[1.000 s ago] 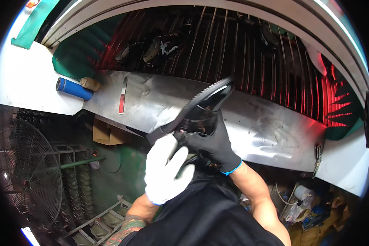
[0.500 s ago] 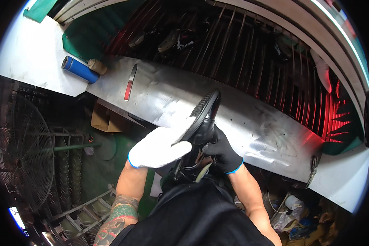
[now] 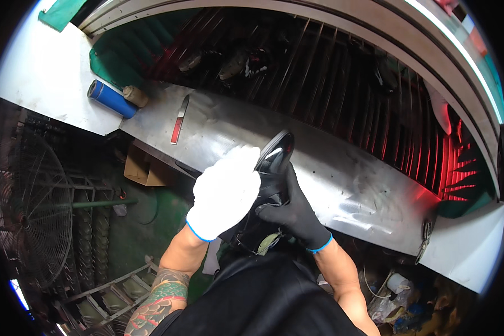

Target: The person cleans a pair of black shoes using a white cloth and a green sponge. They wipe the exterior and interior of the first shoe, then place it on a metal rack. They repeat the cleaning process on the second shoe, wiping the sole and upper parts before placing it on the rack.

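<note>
A black shoe is held up in front of my body, its toe pointing away over the metal ledge and its glossy upper facing up. My right hand, in a black glove, grips the right side, thumb lying across the upper. Against the sole edge on the left is my left hand in a white glove, closed on the shoe; the glare blurs its separate fingers. Near my apron, an olive-green piece shows at the heel end. The shoe's underside is hidden.
On the metal ledge lies a red-handled knife. A blue roll and a tan spool stand left of it. Several shoes rest on dark bars beyond, lit red at right. A large fan stands at left.
The shoe has rolled so its upper shows more and its ridged sole is turned out of sight. My left hand has shifted up along the sole edge; my right thumb now lies across the upper.
</note>
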Tool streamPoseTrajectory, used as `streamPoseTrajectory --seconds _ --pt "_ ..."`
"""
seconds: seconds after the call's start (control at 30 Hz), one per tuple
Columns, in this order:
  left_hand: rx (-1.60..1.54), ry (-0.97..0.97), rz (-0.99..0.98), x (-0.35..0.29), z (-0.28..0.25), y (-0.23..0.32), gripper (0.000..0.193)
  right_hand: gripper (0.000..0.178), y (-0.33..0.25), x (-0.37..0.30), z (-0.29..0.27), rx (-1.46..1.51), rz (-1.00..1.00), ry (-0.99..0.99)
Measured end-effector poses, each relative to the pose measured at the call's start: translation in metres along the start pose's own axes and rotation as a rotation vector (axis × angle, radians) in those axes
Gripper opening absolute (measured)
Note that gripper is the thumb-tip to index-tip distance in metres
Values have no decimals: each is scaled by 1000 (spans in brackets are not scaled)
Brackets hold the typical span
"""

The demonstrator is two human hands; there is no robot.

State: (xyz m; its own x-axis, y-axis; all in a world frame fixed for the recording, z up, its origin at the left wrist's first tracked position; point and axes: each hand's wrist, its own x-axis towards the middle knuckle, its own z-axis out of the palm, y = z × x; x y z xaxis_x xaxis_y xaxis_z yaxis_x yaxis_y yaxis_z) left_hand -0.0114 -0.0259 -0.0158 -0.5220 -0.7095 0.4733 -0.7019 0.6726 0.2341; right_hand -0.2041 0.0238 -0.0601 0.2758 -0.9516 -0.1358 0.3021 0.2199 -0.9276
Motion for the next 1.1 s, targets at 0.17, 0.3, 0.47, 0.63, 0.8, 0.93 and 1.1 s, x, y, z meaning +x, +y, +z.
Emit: streamPoseTrajectory --seconds 0.17,0.3,0.47,0.63,0.8,0.93,1.1 --pt "-603 -63 -418 12 -21 14 87 93 3 -3 -4 231 144 13" --pt "-769 189 -101 1 -22 9 98 43 25 12 -28 476 148 147" --pt "-512 176 -142 -27 -12 1 72 39 17 21 -74 1016 223 245" --pt "-240 -200 -257 -59 33 -1 78 39 13 36 -104 486 -186 572" --pt "-313 -150 -136 -36 43 -13 84 48 -37 31 -79 -2 -98 423" --pt "-1293 -59 -536 9 35 -15 93 81 -45 41 -55 -58 -349 320" --pt "-1543 57 -291 53 56 -32 108 117 -52 49 -40 -133 -366 134"
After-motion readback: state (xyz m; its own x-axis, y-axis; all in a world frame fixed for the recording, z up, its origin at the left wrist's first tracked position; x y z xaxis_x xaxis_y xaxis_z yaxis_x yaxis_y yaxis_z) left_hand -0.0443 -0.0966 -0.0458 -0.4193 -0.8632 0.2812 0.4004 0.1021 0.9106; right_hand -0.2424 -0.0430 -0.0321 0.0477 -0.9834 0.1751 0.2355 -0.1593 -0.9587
